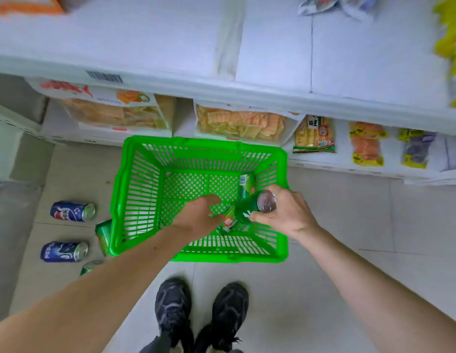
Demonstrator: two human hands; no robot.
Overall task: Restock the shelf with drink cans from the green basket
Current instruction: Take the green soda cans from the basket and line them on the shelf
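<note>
Here, right hand (285, 212) curled round a green aluminium drink can (254, 206), shiny top up, lifted over the bright green slatted plastic basket (135, 200). Left hand (198, 217) down on a second green can with a red label (229, 220); seemingly grasping it, though the fingers hide the hold. Third green can (246, 184) lying on the basket floor. Risk: lifting two at once, clipping the rim, dropping one among the blue cans (72, 211) on the pale floor tiles (349, 225).

The basket (135, 200) is bright green with a lattice pattern. The cans in it (246, 184) are green with red marks. Two floor cans (72, 211) are dark blue. The shelf (272, 59) is white, the shoes (173, 309) black.
</note>
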